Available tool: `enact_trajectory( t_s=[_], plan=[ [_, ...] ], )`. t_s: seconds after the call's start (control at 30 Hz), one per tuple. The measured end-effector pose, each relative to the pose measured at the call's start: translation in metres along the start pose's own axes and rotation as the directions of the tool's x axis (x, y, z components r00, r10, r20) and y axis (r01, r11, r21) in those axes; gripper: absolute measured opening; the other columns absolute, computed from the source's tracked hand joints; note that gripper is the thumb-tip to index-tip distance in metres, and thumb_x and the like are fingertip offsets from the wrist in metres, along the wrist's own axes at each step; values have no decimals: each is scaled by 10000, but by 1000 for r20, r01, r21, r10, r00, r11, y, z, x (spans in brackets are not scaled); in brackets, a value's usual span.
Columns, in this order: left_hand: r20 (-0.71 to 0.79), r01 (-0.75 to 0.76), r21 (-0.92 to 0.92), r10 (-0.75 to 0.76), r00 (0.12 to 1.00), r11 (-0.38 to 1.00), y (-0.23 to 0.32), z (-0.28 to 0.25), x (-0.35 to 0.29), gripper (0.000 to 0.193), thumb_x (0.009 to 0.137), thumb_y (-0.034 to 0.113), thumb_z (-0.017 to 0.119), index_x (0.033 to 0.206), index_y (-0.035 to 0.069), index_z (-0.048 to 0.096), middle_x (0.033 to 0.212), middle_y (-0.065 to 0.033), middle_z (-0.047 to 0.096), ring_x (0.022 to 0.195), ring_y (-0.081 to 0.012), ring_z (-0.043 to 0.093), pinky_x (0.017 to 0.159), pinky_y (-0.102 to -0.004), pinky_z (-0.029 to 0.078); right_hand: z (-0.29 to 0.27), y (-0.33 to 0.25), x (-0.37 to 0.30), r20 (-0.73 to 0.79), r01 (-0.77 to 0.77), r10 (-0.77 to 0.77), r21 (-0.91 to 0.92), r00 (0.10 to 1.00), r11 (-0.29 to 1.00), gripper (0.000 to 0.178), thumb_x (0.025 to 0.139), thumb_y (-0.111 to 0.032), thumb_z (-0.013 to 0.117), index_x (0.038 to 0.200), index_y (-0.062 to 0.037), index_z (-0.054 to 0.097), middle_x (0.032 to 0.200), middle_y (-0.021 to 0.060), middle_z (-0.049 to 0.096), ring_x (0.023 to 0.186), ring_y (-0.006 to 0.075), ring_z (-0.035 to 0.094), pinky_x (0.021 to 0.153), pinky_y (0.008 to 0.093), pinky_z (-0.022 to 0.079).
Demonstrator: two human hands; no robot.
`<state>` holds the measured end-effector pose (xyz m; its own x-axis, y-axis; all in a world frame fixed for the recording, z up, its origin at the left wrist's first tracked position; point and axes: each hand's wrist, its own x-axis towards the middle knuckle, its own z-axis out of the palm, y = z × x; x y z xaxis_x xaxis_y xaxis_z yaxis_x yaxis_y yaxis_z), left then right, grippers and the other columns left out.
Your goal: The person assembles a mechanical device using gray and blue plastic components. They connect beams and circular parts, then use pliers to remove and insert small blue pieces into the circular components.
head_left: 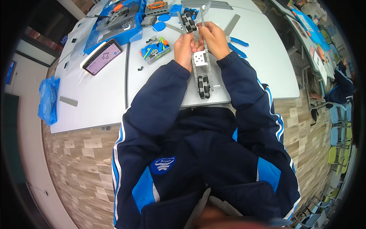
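Observation:
A long frame of grey perforated beams (208,65) lies before me at the table's near edge, both my hands around its far half. Black-and-grey roller wheels sit between its beams, one far wheel (188,22) and one near wheel (204,87). A white perforated plate (200,58) spans the middle. My left hand (184,49) is closed at the left beam, fingertips reaching inward. My right hand (214,40) grips the right beam from outside. Whatever small piece may be between the fingertips is hidden. Blue-handled pliers (238,42) lie just right of my right hand.
Left of the frame stands a clear box of small coloured parts (155,51). A phone (102,57) leans beyond the table seam, near a blue toolbox (110,28). A blue plastic bag (48,100) hangs at the left edge; a loose grey beam (68,101) lies beside it.

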<state>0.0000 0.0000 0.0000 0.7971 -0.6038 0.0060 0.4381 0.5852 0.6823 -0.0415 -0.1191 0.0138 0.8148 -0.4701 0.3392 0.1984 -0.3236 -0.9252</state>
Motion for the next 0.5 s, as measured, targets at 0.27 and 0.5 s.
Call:
enact_trajectory(
  t_s=[0.27, 0.5],
  plan=[
    [38, -10, 13, 9, 999, 1000, -1, -2, -1, 324, 966, 194, 543, 672, 110, 436, 550, -1, 414, 515, -132, 434, 529, -278, 398, -2, 2, 0, 43, -41, 35, 151, 998, 988, 270, 954, -215, 584, 1014, 44, 631, 715, 32, 565, 608, 94, 540, 547, 250, 435],
    [-69, -100, 224, 118, 991, 969, 2, -1, 0, 208, 962, 208, 546, 836, 43, 525, 556, 22, 411, 495, -90, 417, 528, -294, 454, 16, -3, -13, 135, -224, 179, 559, 975, 799, 363, 950, -290, 655, 1139, 5, 558, 699, 19, 561, 532, 75, 492, 494, 241, 394]
  ],
)
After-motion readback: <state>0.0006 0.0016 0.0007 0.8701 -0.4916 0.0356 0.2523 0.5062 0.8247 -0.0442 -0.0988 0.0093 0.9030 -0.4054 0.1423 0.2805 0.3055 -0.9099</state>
